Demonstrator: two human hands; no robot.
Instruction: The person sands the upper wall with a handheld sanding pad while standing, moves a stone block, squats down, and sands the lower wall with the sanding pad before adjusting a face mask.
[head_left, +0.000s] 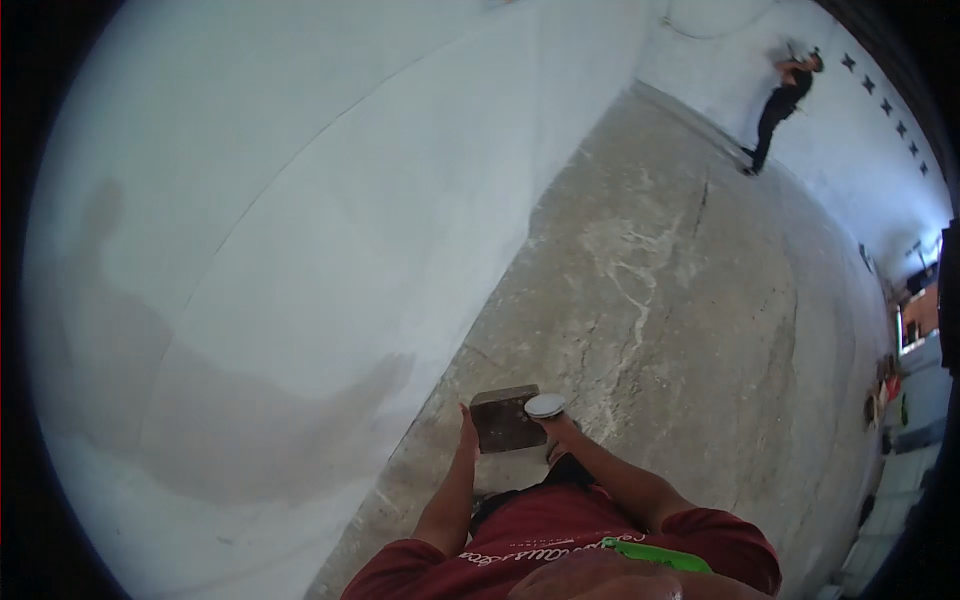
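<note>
A dark brown rectangular block (506,420) with a worn, speckled face is in front of my body, low in the head view. My left hand (468,428) is closed along its left side, with some fingers hidden behind or under it. At the block's right edge, my right hand (553,424) is closed beneath a white, round-topped thing (545,405) with a pale rim. That white disc covers most of the right fingers. It overlaps the block's upper right corner, and I cannot tell whether the right hand also grips the block.
A white wall (380,200) with a thin curved crack and my shadow rises at the left. The rough concrete floor (660,380) has cracks and pale stains. Another person (782,110) in dark clothes stands by the far wall. Assorted items (882,390) lie along the right side.
</note>
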